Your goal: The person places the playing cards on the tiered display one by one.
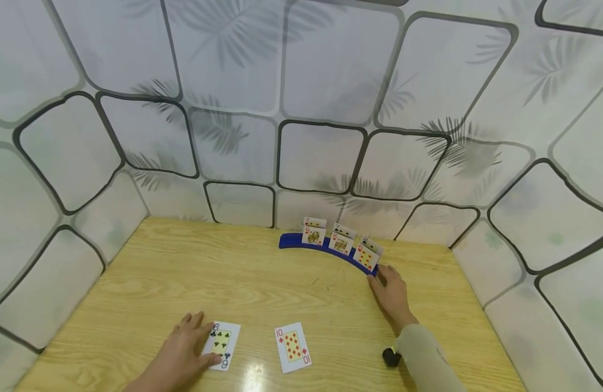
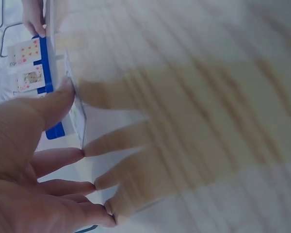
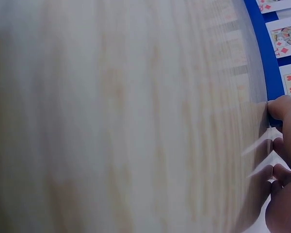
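Note:
My left hand (image 1: 184,351) lies on the table at the left edge of a six of clubs playing card (image 1: 225,343). Its thumb rests on the card's face, and the other fingers are fairly straight. In the left wrist view the card (image 2: 79,114) is seen almost edge-on. At the back right, my right hand (image 1: 392,291) grips the right end of a curved blue card holder (image 1: 293,240) between thumb and fingers. Upright in the holder stand a queen (image 1: 313,236), a king (image 1: 340,244) and a red heart card (image 1: 365,258), each with another card behind it.
A ten of diamonds (image 1: 293,347) lies face up on the wooden table (image 1: 184,272), right of the six. By my right sleeve (image 1: 424,354) is a small black round object (image 1: 391,357). Patterned fabric walls (image 1: 321,158) enclose the table at the back and sides.

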`<act>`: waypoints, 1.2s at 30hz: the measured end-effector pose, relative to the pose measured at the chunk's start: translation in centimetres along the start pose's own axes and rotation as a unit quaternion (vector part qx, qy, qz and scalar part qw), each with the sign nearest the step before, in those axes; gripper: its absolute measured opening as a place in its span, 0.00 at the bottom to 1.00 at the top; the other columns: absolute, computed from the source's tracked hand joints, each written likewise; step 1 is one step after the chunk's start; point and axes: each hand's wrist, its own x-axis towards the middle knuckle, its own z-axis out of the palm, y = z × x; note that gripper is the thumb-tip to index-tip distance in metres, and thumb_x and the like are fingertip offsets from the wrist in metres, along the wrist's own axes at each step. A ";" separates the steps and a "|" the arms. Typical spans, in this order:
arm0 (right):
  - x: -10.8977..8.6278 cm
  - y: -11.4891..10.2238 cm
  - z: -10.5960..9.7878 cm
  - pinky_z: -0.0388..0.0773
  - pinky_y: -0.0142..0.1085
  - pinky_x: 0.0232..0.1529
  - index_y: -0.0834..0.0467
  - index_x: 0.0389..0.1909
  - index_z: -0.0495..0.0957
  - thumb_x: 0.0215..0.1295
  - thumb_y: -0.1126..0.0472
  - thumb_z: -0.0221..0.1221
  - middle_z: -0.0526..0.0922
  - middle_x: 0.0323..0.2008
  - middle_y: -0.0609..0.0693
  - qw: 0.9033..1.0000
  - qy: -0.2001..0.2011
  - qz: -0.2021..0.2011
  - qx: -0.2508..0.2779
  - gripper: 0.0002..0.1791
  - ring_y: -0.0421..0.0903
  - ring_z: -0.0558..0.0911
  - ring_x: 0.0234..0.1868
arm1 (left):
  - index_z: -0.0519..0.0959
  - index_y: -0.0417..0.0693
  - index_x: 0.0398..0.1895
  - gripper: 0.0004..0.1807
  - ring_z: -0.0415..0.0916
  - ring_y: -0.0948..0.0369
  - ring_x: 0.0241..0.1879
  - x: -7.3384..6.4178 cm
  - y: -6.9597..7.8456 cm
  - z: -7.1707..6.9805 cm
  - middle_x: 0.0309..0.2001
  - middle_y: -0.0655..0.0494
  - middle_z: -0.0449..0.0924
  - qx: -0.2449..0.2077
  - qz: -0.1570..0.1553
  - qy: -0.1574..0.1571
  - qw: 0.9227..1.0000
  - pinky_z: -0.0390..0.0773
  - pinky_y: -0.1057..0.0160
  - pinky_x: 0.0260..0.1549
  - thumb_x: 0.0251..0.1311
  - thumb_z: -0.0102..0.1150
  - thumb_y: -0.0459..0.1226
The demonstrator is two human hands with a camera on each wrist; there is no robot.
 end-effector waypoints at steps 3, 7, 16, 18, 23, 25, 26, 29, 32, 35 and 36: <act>0.0 0.0 0.0 0.53 0.66 0.80 0.69 0.75 0.67 0.79 0.55 0.58 0.68 0.75 0.70 1.000 0.000 0.000 -0.001 0.32 0.71 0.59 0.80 | 0.78 0.36 0.67 0.46 0.52 0.20 0.74 -0.2 0.0 0.0 0.74 0.20 0.62 -0.010 -0.006 -0.014 1.000 0.55 0.19 0.67 0.51 0.79 0.56; 0.0 -0.1 0.0 0.54 0.66 0.80 0.69 0.74 0.68 0.79 0.55 0.58 0.69 0.74 0.70 1.000 0.005 -0.002 0.000 0.32 0.71 0.59 0.80 | 0.73 0.36 0.72 0.52 0.47 0.18 0.75 -0.6 -0.1 0.3 0.76 0.18 0.56 -0.028 -0.004 -0.025 0.999 0.52 0.17 0.67 0.51 0.78 0.59; -0.1 -0.3 0.0 0.55 0.66 0.79 0.71 0.72 0.69 0.78 0.56 0.60 0.71 0.73 0.70 1.000 0.015 -0.009 -0.003 0.31 0.71 0.61 0.79 | 0.71 0.37 0.74 0.54 0.44 0.15 0.74 -0.6 0.0 0.4 0.76 0.16 0.52 -0.033 0.002 -0.023 0.999 0.53 0.15 0.65 0.50 0.79 0.59; -0.1 -0.3 0.0 0.55 0.66 0.79 0.71 0.72 0.69 0.78 0.56 0.60 0.71 0.73 0.70 1.000 0.013 -0.009 -0.004 0.31 0.71 0.61 0.79 | 0.72 0.37 0.73 0.53 0.44 0.15 0.74 -0.5 0.0 0.4 0.75 0.15 0.52 -0.036 -0.001 -0.022 0.999 0.52 0.16 0.65 0.49 0.80 0.58; -0.1 -0.2 0.1 0.56 0.67 0.79 0.71 0.72 0.69 0.78 0.57 0.60 0.71 0.72 0.71 1.000 0.016 -0.012 -0.004 0.31 0.72 0.61 0.78 | 0.72 0.37 0.73 0.53 0.43 0.13 0.72 -0.1 0.4 0.2 0.74 0.13 0.52 -0.040 -0.002 -0.025 0.999 0.50 0.14 0.64 0.46 0.83 0.54; -0.1 -0.1 0.1 0.56 0.66 0.79 0.71 0.72 0.69 0.77 0.57 0.60 0.71 0.72 0.71 1.000 0.017 -0.013 -0.003 0.31 0.72 0.61 0.78 | 0.71 0.36 0.73 0.53 0.43 0.12 0.71 0.0 0.6 0.1 0.74 0.12 0.52 -0.038 -0.003 -0.028 0.999 0.50 0.13 0.63 0.45 0.84 0.52; -0.1 0.0 0.1 0.56 0.66 0.79 0.71 0.73 0.69 0.77 0.57 0.60 0.71 0.72 0.71 1.000 0.016 -0.012 -0.002 0.31 0.72 0.61 0.78 | 0.71 0.36 0.72 0.53 0.43 0.12 0.71 0.1 0.8 0.1 0.73 0.12 0.52 -0.034 -0.002 -0.028 0.999 0.50 0.13 0.62 0.45 0.84 0.51; -0.1 0.1 0.2 0.57 0.66 0.78 0.72 0.72 0.69 0.77 0.57 0.60 0.71 0.72 0.71 1.000 0.018 -0.015 -0.002 0.31 0.72 0.62 0.78 | 0.71 0.35 0.72 0.53 0.43 0.11 0.71 0.3 1.0 0.0 0.73 0.11 0.52 -0.030 -0.006 -0.030 0.999 0.51 0.13 0.61 0.44 0.84 0.49; 0.0 0.1 0.2 0.59 0.67 0.77 0.72 0.71 0.70 0.77 0.56 0.60 0.72 0.71 0.72 0.999 0.024 -0.021 0.002 0.31 0.73 0.64 0.77 | 0.70 0.34 0.73 0.53 0.44 0.12 0.71 0.4 1.2 -0.1 0.73 0.11 0.51 -0.031 -0.012 -0.032 0.999 0.51 0.13 0.62 0.44 0.84 0.48; 0.2 0.2 0.2 0.60 0.68 0.77 0.71 0.71 0.71 0.77 0.56 0.60 0.72 0.71 0.73 0.999 0.027 -0.028 0.005 0.30 0.74 0.65 0.76 | 0.69 0.34 0.72 0.53 0.43 0.12 0.71 0.5 1.3 -0.1 0.73 0.12 0.51 -0.038 -0.015 -0.033 0.999 0.49 0.13 0.63 0.44 0.84 0.48; 0.2 0.3 0.2 0.59 0.67 0.77 0.71 0.71 0.71 0.77 0.56 0.60 0.72 0.71 0.72 0.999 0.024 -0.026 0.007 0.30 0.74 0.64 0.76 | 0.70 0.35 0.72 0.53 0.43 0.12 0.72 0.5 1.3 -0.1 0.74 0.12 0.51 -0.040 -0.015 -0.031 0.999 0.49 0.13 0.63 0.44 0.85 0.47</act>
